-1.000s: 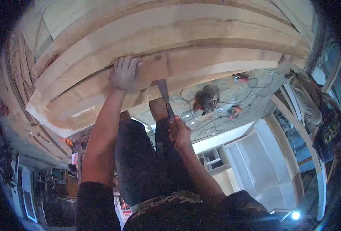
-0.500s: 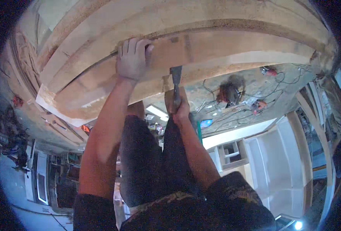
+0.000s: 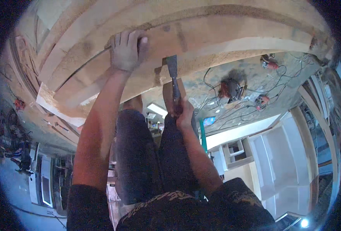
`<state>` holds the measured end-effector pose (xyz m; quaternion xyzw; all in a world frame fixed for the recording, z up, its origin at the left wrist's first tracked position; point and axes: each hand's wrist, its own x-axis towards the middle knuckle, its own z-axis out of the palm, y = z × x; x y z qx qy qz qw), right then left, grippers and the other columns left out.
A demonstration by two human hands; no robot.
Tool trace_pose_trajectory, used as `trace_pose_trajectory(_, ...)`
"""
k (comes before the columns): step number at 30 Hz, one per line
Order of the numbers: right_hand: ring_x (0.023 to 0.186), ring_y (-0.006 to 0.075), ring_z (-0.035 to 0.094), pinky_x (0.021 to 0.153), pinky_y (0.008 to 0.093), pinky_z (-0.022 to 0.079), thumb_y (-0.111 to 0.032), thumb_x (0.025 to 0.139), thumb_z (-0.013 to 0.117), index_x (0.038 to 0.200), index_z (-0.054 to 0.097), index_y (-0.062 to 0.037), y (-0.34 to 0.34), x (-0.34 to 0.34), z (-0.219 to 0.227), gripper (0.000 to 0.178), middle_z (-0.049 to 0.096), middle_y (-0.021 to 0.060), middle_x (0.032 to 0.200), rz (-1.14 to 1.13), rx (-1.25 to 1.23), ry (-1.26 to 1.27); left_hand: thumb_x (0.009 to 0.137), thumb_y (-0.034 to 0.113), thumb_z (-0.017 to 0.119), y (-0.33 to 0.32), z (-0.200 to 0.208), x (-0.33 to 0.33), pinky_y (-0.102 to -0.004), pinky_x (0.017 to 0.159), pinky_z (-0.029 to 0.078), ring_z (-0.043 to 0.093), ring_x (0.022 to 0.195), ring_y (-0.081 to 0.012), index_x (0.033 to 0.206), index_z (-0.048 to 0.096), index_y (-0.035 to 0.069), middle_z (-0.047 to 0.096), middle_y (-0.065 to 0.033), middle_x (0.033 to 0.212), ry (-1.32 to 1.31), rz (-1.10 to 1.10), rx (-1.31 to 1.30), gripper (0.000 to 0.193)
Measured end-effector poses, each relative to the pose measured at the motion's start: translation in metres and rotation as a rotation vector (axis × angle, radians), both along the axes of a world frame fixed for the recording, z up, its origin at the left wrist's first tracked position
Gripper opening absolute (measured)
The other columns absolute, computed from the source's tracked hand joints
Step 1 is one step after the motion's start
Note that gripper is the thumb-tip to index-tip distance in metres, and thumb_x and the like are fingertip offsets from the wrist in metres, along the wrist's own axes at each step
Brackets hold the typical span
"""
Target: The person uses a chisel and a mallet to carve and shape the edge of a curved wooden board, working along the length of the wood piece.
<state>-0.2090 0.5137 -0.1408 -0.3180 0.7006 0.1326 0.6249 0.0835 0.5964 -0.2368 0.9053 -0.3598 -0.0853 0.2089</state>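
Observation:
A long pale wooden board [image 3: 209, 34] lies across the top of the view, dusted with sawdust along its near side. My left hand [image 3: 127, 52] rests on it left of the middle, its fingers bent over the far edge and its thumb apart. A putty knife [image 3: 172, 68] with a dark flared blade is in my right hand [image 3: 184, 111], which is wrapped round the handle. The blade points away from me, with its tip at the board's near side. Whether the tip touches the wood I cannot tell.
Beyond the board lie more sawdust-covered boards [image 3: 216, 10]. On the floor at right are a dark reddish power tool [image 3: 229, 89], red tools [image 3: 270, 64] and tangled cables. A white cabinet frame [image 3: 236, 152] stands at lower right. Long timber strips [image 3: 322, 111] lean at far right.
My left hand sits slightly farther up and left in the view, still on the board. The putty knife's blade has shifted up and left too. The whole view has shifted a little.

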Motion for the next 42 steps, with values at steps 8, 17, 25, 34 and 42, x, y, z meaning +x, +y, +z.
trace_pose_trajectory(8, 0.092, 0.0466, 0.072, 0.080, 0.0533, 0.058, -0.044, 0.082, 0.078, 0.112, 0.071, -0.0027, -0.012, 0.034, 0.001, 0.052, 0.073, 0.0266, 0.092, 1.070, -0.400, 0.207, 0.087, 0.044, 0.081, 0.010, 0.078, -0.176, -0.0391, 0.085, 0.052, 0.063, 0.097, -0.0243, 0.119, 0.064, 0.002, 0.064, -0.0111, 0.105, 0.966, 0.558, -0.131, 0.055)
trace_pose_trajectory(17, 0.118, 0.0393, 0.063, 0.102, 0.0460, 0.049, -0.025, 0.076, 0.082, 0.129, 0.059, -0.0083, -0.046, 0.024, -0.013, 0.061, 0.065, 0.0198, 0.125, 1.336, -0.353, -0.035, 0.094, 0.027, 0.074, -0.048, 0.021, -0.187, -0.0293, 0.072, 0.054, 0.066, 0.073, -0.0138, 0.085, 0.070, 0.006, 0.071, -0.0036, 0.080, 1.941, 0.404, -0.405, 0.024)
trace_pose_trajectory(25, 0.107, 0.0336, 0.070, 0.092, 0.0443, 0.055, -0.026, 0.078, 0.082, 0.125, 0.057, -0.0023, -0.060, 0.003, -0.047, 0.059, 0.071, 0.0192, 0.113, 0.834, -0.064, -0.458, 0.087, 0.017, 0.072, -0.088, 0.036, -0.203, -0.0317, 0.047, 0.041, 0.056, 0.051, -0.0148, 0.082, 0.067, 0.003, 0.060, -0.0037, 0.062, 1.612, 1.245, -0.360, 0.016)
trace_pose_trajectory(34, 0.095, 0.0185, 0.068, 0.082, 0.0376, 0.057, -0.016, 0.079, 0.084, 0.112, 0.061, -0.0017, -0.071, -0.007, -0.054, 0.042, 0.072, 0.0085, 0.102, 0.765, 0.213, -0.550, 0.084, 0.014, 0.066, -0.102, 0.048, -0.197, -0.0365, 0.054, 0.048, 0.059, 0.057, -0.0204, 0.089, 0.066, 0.004, 0.058, -0.0067, 0.067, 1.241, 1.322, 0.086, 0.011)
trace_pose_trajectory(42, 0.083, 0.0175, 0.070, 0.071, 0.0366, 0.056, -0.018, 0.081, 0.081, 0.098, 0.070, -0.0041, -0.074, -0.016, -0.067, 0.025, 0.074, 0.0066, 0.090, 0.923, 0.387, -0.737, 0.084, 0.028, 0.071, -0.075, -0.012, -0.235, -0.0419, 0.049, 0.047, 0.062, 0.057, -0.0238, 0.095, 0.066, 0.009, 0.064, -0.0077, 0.069, 0.824, 1.262, 0.470, 0.023)
